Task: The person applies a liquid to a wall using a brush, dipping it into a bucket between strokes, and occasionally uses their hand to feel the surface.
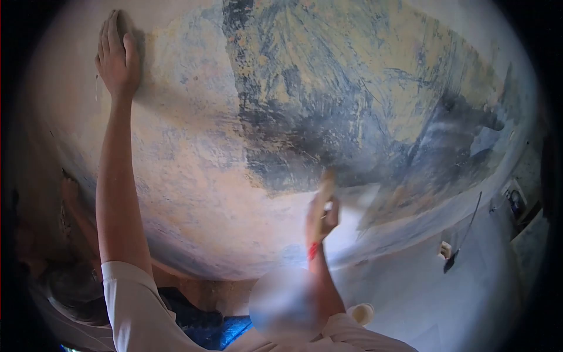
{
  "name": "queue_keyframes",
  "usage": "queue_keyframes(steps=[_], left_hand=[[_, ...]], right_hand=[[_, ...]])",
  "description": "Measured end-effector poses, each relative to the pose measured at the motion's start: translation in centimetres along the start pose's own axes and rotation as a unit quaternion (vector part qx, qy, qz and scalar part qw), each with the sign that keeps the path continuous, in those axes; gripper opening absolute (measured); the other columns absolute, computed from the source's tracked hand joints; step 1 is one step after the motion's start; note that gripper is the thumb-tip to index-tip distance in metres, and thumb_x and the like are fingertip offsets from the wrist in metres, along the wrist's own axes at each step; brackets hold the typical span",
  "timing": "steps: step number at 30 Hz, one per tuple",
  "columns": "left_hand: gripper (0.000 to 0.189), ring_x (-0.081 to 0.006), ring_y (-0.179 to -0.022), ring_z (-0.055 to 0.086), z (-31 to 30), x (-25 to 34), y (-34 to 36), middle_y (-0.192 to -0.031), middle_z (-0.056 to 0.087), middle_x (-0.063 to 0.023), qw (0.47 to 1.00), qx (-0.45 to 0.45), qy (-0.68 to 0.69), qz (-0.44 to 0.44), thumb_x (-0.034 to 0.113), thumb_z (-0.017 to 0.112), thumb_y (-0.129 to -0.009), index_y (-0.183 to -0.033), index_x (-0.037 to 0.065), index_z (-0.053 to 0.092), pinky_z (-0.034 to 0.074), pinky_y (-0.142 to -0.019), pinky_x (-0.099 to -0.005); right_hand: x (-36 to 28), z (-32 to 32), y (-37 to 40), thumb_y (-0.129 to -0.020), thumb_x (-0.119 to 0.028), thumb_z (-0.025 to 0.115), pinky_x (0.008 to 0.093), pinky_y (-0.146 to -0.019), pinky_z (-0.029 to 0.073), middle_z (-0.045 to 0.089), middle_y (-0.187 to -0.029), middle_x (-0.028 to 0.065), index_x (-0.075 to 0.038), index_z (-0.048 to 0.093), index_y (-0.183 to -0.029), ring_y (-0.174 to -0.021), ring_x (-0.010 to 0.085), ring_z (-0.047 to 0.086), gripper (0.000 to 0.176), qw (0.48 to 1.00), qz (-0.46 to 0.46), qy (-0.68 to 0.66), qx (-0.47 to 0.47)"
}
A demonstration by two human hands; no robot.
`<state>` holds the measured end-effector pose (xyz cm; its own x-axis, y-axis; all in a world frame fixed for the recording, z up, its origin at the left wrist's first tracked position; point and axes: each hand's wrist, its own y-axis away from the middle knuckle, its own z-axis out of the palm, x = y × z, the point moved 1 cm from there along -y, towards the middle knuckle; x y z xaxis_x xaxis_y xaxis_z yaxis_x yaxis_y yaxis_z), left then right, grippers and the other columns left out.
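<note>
My left hand [119, 61] lies flat against the pale upper left of the wall, fingers stretched upward. Lower down, near the middle, my right hand [325, 218] is closed around a light, wood-coloured tool [327, 186], smeared by motion. Its upper end is at the lower edge of the dark patch, and its exact kind cannot be made out. A red band circles my right wrist. The wall [187, 158] is mottled, with peach paint on the left and a large dark grey and yellowish-green patch [328, 111] on the right. Behind my right hand is a whitish area.
Another person's arm [82, 220] and dark-haired head [73, 290] are at the lower left. A pale round container [360, 314] stands at lower right. A white socket with a dark plug [448, 254] and cord is nearby. Blue sheeting [236, 330] lies below. A blurred round shape [284, 305] covers part of the view.
</note>
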<state>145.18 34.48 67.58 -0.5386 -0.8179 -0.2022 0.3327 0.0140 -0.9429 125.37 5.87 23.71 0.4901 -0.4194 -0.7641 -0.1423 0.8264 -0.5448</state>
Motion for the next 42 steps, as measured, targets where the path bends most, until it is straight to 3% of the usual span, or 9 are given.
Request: queue_keyframes(steps=[10, 14, 17, 19, 24, 27, 29, 35, 42], left_hand=[[0.054, -0.0264, -0.140, 0.038, -0.9, 0.9, 0.2, -0.152, 0.041, -0.0043, 1.000, -0.022, -0.003, 0.009, 0.042, 0.028, -0.101, -0.148, 0.020, 0.040, 0.027, -0.112, -0.0443], [0.052, -0.0263, -0.139, 0.038, -0.2, -0.1, 0.2, -0.151, 0.042, -0.0038, 0.999, 0.001, 0.008, 0.047, 0.041, 0.028, -0.101, -0.147, 0.020, 0.043, 0.028, -0.112, -0.0443], [0.052, -0.0267, -0.139, 0.039, 0.0, -0.3, 0.2, -0.150, 0.043, -0.0041, 0.999, 0.001, 0.023, 0.049, 0.040, 0.028, -0.101, -0.146, 0.020, 0.044, 0.028, -0.112, -0.0443], [0.051, -0.0266, -0.138, 0.040, 0.2, -0.4, 0.2, -0.150, 0.044, -0.0038, 1.000, -0.008, 0.013, 0.025, 0.039, 0.029, -0.101, -0.146, 0.020, 0.045, 0.028, -0.112, -0.0449], [0.051, -0.0264, -0.138, 0.040, 0.2, -0.5, 0.3, -0.150, 0.044, -0.0032, 0.999, 0.003, 0.004, 0.035, 0.038, 0.030, -0.101, -0.146, 0.021, 0.045, 0.028, -0.112, -0.0456], [0.051, -0.0269, -0.137, 0.040, 0.1, -0.3, 0.3, -0.150, 0.044, -0.0037, 1.000, -0.002, -0.013, 0.027, 0.039, 0.029, -0.101, -0.146, 0.020, 0.045, 0.028, -0.112, -0.0454], [0.052, -0.0270, -0.137, 0.040, 0.2, -0.4, -0.1, -0.150, 0.044, -0.0037, 0.999, 0.007, -0.002, 0.045, 0.039, 0.029, -0.101, -0.146, 0.020, 0.044, 0.028, -0.112, -0.0453], [0.053, -0.0275, -0.138, 0.040, 0.2, -0.3, 0.1, -0.150, 0.044, -0.0036, 0.999, 0.000, 0.008, 0.037, 0.042, 0.029, -0.101, -0.147, 0.020, 0.044, 0.028, -0.112, -0.0452], [0.075, -0.0410, -0.138, 0.035, -1.8, 0.8, 0.9, -0.158, 0.027, -0.0153, 0.992, -0.121, 0.007, -0.031, 0.063, 0.032, -0.098, -0.153, 0.011, 0.027, 0.032, -0.110, -0.0556]], right_hand=[[-4.3, 3.0, 4.2, -0.080, -0.016, 0.078, 0.0328, -0.053, 0.054, 0.067, -0.068, 0.0057, -0.008, 0.062, -0.091, -0.059, 0.0218, 0.068, 0.021, 0.924, 0.183, 0.125, -0.312], [2.6, -7.6, -4.8, -0.085, -0.017, 0.075, 0.0295, -0.063, 0.057, 0.070, -0.088, 0.0049, -0.010, 0.068, -0.104, -0.071, 0.0107, 0.068, 0.021, 0.965, -0.103, 0.188, -0.151], [8.7, -18.1, -13.5, -0.094, -0.032, 0.065, 0.0288, -0.066, 0.056, 0.069, -0.096, 0.0095, -0.002, 0.057, -0.125, -0.082, 0.0178, 0.067, 0.044, 0.722, -0.418, 0.550, -0.014], [6.5, -21.2, -15.8, -0.093, -0.034, 0.066, 0.0406, -0.077, 0.056, 0.068, -0.107, 0.0138, -0.001, 0.050, -0.136, -0.086, 0.0245, 0.069, 0.056, 0.946, 0.162, 0.264, 0.094], [18.6, -24.9, -15.0, -0.093, -0.043, 0.064, 0.0209, -0.069, 0.056, 0.061, -0.119, 0.0177, 0.002, 0.045, -0.138, -0.077, 0.0122, 0.068, 0.066, 0.942, -0.071, 0.329, 0.009], [-0.1, -8.2, -6.5, -0.095, -0.019, 0.063, 0.0282, -0.079, 0.055, 0.064, -0.118, 0.0107, -0.002, 0.050, -0.137, -0.090, 0.0161, 0.065, 0.047, 0.959, 0.281, 0.027, 0.023], [6.4, -4.4, 1.5, -0.092, -0.015, 0.066, 0.0248, -0.071, 0.056, 0.070, -0.098, 0.0063, -0.002, 0.061, -0.120, -0.082, 0.0140, 0.067, 0.032, 0.943, -0.078, 0.288, -0.149], [-6.0, 2.0, 4.3, -0.085, -0.020, 0.072, 0.0283, -0.052, 0.053, 0.067, -0.071, 0.0064, -0.011, 0.061, -0.088, -0.058, 0.0200, 0.067, 0.014, 0.927, 0.175, 0.048, -0.328], [2.9, -12.5, -10.0, -0.079, -0.023, 0.080, 0.0311, -0.065, 0.056, 0.069, -0.084, 0.0102, -0.005, 0.067, -0.102, -0.069, 0.0228, 0.068, 0.032, 0.867, -0.209, 0.434, -0.130]])
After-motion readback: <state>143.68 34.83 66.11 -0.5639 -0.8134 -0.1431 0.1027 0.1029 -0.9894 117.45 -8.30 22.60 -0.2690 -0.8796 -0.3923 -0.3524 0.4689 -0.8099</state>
